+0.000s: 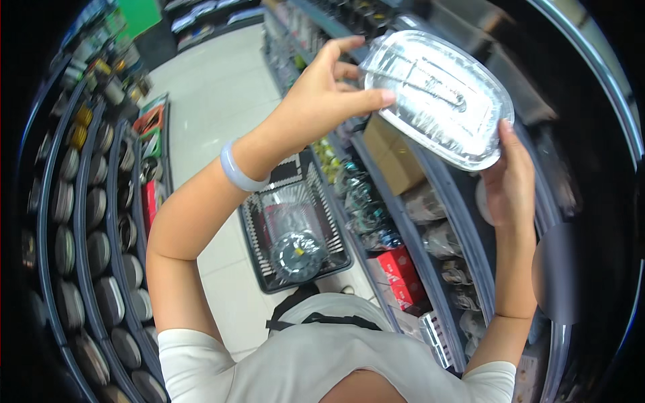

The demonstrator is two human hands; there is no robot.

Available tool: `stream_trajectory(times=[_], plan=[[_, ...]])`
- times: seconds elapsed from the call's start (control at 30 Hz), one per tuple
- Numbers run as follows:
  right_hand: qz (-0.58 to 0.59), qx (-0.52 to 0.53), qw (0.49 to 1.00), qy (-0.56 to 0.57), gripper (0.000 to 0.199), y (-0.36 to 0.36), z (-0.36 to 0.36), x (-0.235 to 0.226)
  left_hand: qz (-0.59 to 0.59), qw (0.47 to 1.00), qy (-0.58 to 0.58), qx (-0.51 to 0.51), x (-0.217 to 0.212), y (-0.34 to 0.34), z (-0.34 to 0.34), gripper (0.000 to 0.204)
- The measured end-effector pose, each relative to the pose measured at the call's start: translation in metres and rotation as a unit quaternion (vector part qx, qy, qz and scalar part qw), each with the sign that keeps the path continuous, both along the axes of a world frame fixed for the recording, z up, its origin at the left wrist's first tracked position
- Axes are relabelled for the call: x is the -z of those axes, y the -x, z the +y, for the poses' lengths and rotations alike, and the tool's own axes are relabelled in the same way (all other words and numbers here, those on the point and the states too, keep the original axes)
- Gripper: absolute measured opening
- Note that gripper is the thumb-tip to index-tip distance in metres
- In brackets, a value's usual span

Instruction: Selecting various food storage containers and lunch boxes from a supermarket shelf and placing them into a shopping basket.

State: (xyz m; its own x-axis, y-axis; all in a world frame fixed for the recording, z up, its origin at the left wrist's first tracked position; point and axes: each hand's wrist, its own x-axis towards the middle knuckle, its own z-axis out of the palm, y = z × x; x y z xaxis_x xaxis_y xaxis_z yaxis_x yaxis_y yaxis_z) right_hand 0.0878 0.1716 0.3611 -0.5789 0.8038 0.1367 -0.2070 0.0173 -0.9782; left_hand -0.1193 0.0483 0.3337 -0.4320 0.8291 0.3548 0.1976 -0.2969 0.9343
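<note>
The fingers of the left hand (pixel 316 94) are curled and pinched, thumb tip pressed against the near edge of a foil tray (pixel 440 97) while the other fingers bend over its upper left rim. The fingers of the right hand (pixel 510 181) are wrapped upward around the tray's lower right corner, so the tray is held raised between both hands, up in front of the shelving on the right. The tray is an oblong, round-cornered dish of shiny crinkled aluminium with a stepped, embossed panel and a rolled lip; it seems wrapped in thin clear film that catches the light.

A smooth, pale blue-grey bangle (pixel 238 171) circles the left wrist. Below the arms sits a black wire-mesh shopping basket (pixel 259 232) on the light tiled floor (pixel 215 101), with a round, dark glossy lidded item (pixel 297 253) lying inside it. The right shelf (pixel 430 185) carries a brown cardboard box (pixel 393 154), bagged goods in clear plastic and red cartons (pixel 403 272). The left shelf (pixel 80 221) is lined with rows of round, dark pans or lids standing on edge.
</note>
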Motion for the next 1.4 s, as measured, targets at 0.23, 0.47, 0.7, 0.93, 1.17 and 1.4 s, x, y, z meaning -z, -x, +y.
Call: stream_trajectory(times=[0.23, 0.47, 0.7, 0.93, 1.17, 1.4], plan=[[-0.189, -0.181, 0.955, 0.144, 0.044, 0.109, 0.009, 0.199, -0.204, 0.950, 0.221, -0.080, 0.168, 0.069, -0.067, 0.075], [-0.335, -0.236, 0.908, 0.090, 0.030, 0.202, -0.033, 0.402, -0.420, 0.831, 0.317, -0.179, 0.360, 0.101, -0.121, 0.054], [-0.451, -0.160, 0.878, 0.005, 0.026, 0.230, -0.068, 0.548, -0.339, 0.736, 0.505, -0.298, 0.490, 0.098, -0.126, 0.061], [-0.549, -0.081, 0.831, 0.014, 0.021, 0.228, -0.042, 0.628, -0.220, 0.731, 0.580, -0.284, 0.590, 0.098, -0.098, 0.066], [-0.620, -0.095, 0.779, 0.001, 0.028, 0.231, -0.057, 0.640, -0.199, 0.698, 0.639, -0.255, 0.620, 0.095, -0.101, 0.065], [-0.626, -0.161, 0.763, 0.006, 0.040, 0.231, -0.059, 0.625, -0.213, 0.744, 0.587, -0.239, 0.606, 0.090, -0.100, 0.058]])
